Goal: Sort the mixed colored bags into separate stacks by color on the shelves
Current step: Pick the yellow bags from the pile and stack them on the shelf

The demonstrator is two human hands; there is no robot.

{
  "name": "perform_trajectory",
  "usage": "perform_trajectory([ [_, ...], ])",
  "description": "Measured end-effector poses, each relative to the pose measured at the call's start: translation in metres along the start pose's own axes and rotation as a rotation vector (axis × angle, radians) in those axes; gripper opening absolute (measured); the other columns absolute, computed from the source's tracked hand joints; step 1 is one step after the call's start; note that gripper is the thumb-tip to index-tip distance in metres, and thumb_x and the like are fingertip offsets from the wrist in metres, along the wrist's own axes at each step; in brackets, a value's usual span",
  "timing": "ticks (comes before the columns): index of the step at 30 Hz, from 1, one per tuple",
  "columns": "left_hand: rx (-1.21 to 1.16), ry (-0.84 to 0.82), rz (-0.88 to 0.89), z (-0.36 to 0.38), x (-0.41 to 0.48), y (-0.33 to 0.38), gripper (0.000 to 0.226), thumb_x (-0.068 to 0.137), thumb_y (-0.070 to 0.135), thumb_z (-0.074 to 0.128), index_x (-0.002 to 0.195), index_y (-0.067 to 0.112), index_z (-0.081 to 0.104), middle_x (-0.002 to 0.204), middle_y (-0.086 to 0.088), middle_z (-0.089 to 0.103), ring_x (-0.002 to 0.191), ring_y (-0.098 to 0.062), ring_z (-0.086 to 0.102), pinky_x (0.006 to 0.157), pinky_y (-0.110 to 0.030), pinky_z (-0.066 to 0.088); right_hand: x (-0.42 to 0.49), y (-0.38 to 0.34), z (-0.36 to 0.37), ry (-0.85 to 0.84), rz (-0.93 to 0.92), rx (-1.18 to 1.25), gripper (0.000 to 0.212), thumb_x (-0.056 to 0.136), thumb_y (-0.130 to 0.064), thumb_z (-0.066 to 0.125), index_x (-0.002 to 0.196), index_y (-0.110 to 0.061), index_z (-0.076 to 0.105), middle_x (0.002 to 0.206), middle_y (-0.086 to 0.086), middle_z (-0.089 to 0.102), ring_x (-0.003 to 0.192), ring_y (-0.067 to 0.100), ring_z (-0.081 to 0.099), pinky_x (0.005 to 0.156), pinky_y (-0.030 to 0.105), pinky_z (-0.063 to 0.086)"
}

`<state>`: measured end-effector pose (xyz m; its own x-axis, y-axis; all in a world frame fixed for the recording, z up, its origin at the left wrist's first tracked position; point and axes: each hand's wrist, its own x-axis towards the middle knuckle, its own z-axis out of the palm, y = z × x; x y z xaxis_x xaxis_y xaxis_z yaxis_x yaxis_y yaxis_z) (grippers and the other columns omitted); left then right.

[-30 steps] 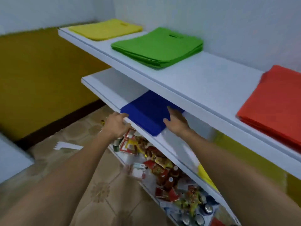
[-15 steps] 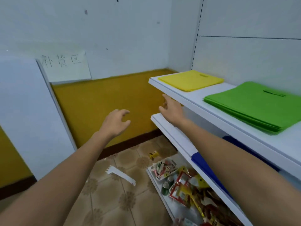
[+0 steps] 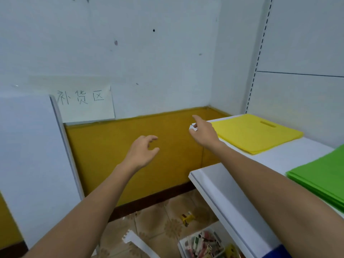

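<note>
Yellow bags (image 3: 258, 133) sit in one flat stack at the far end of the top shelf (image 3: 275, 161), with the green bags (image 3: 320, 183) in their own pile nearer, kept apart so colours don't mix, I guess. Right hand (image 3: 203, 133) is loosely spread at the shelf corner beside the yellow stack. Left hand (image 3: 143, 151) hangs mid-air, fingers slack and half-curled, and neither is holding a bag.

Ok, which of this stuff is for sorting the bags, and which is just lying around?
For the job: yellow bags, green bags, blue bag, top shelf, lower shelf.

Just lying about: paper sign, snack tray, yellow wrapper, white strip, leaning white board.
</note>
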<state>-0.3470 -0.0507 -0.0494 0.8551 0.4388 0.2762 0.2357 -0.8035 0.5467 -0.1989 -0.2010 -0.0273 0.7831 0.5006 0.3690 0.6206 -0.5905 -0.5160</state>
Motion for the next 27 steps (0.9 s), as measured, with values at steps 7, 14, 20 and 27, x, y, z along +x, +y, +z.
perform_trajectory([
  [7, 0.013, 0.026, 0.0, -0.002, 0.087, -0.042, 0.037, 0.09, 0.024, 0.056, 0.127, 0.022, 0.052, 0.124, -0.003, 0.055, 0.106, -0.017, 0.053, 0.087, -0.028, 0.04, 0.079, -0.002, 0.044, -0.005, -0.003, 0.014, 0.058, 0.092, -0.021, 0.049, 0.145, -0.015, 0.028, 0.13, 0.012, 0.051, 0.12, 0.028, 0.048, 0.097, 0.044, 0.043],
  [14, -0.046, -0.008, 0.133, 0.006, 0.204, -0.067, 0.036, 0.089, 0.02, 0.057, 0.125, 0.019, 0.054, 0.122, -0.002, 0.056, 0.105, -0.016, 0.055, 0.09, -0.029, 0.041, 0.164, 0.014, 0.056, 0.11, 0.126, -0.028, 0.055, 0.093, -0.019, 0.047, 0.144, -0.015, 0.029, 0.135, 0.011, 0.048, 0.12, 0.028, 0.048, 0.094, 0.041, 0.046],
  [20, -0.119, -0.135, 0.282, 0.037, 0.277, -0.06, 0.034, 0.089, 0.019, 0.057, 0.123, 0.018, 0.056, 0.122, -0.003, 0.057, 0.102, -0.015, 0.053, 0.086, -0.026, 0.039, 0.187, 0.036, 0.049, 0.212, 0.27, -0.081, 0.055, 0.092, -0.017, 0.047, 0.144, -0.014, 0.031, 0.133, 0.012, 0.049, 0.118, 0.029, 0.05, 0.093, 0.041, 0.046],
  [27, -0.215, -0.306, 0.508, 0.108, 0.311, 0.02, 0.035, 0.088, 0.02, 0.058, 0.123, 0.019, 0.057, 0.12, -0.005, 0.057, 0.099, -0.015, 0.051, 0.084, -0.025, 0.039, 0.158, 0.094, -0.021, 0.363, 0.475, -0.266, 0.054, 0.091, -0.016, 0.048, 0.143, -0.014, 0.032, 0.131, 0.014, 0.05, 0.12, 0.031, 0.046, 0.094, 0.04, 0.043],
])
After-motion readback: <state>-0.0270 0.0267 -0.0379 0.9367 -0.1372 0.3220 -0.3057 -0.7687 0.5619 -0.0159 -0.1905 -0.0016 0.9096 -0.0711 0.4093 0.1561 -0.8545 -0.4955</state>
